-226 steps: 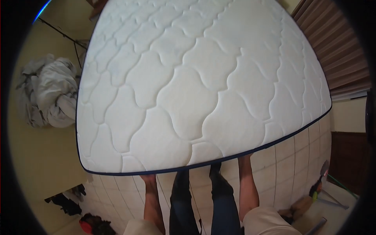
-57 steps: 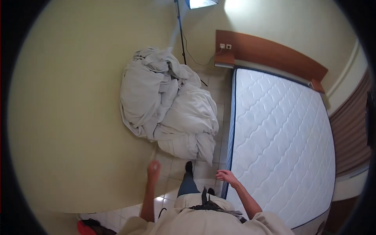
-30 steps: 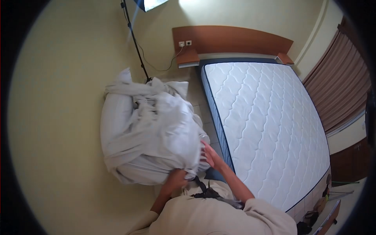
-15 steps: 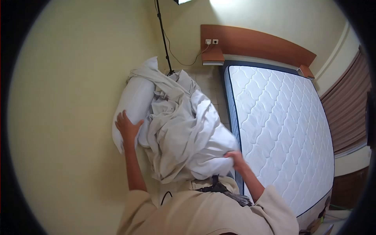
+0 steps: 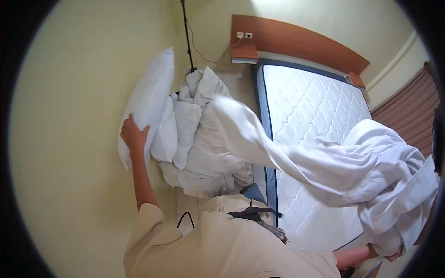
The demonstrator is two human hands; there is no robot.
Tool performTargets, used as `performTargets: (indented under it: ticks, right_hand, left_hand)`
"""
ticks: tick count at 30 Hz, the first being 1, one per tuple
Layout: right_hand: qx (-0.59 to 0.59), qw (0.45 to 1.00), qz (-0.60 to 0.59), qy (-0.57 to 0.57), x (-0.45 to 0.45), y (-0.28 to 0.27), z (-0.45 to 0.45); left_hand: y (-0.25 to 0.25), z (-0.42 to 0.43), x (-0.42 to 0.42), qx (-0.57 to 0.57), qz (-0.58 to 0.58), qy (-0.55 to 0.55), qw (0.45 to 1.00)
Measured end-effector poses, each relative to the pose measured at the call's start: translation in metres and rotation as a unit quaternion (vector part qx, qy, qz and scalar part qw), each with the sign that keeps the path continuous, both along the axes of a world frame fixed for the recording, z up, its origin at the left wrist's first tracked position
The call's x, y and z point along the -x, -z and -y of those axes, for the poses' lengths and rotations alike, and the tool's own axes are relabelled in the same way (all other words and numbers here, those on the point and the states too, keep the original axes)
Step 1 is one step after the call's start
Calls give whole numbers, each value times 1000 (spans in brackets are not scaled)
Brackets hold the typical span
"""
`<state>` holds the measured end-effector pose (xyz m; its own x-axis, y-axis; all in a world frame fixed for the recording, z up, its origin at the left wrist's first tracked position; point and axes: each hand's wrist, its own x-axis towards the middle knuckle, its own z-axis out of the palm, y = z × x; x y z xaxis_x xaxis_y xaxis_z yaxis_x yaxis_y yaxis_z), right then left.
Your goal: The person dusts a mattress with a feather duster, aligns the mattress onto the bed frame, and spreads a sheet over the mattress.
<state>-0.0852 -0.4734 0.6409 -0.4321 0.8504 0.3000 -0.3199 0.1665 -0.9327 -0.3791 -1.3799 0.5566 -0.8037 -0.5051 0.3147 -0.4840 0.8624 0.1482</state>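
My left hand lies with fingers spread against a white pillow, which leans upright by the wall. At the lower right, my right hand grips a bunched white sheet; part of this hand is hidden by the cloth. The sheet stretches across the white quilted mattress and back to the pile. Below and right of the pillow, more pillows and a heap of pale bedding rest between the wall and the bed.
A wooden headboard with a small shelf stands behind the mattress. A black light stand and its cable are beyond the bedding. A pleated brown curtain hangs at the right.
My right hand has swung far right, drawing the sheet off the heap and over the mattress. The pillow under my left hand is now uncovered, and more pillows show beside it.
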Motion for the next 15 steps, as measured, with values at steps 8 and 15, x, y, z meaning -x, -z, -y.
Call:
performTargets:
  ticks: [8, 15]
  right_hand:
    - [-7, 981, -127, 148, -136, -36, 18]
    - [-18, 962, -131, 240, -149, -86, 85]
  left_hand:
    - [14, -39, 21, 54, -83, 199, 975]
    - [89, -201, -41, -387, 129, 412, 815]
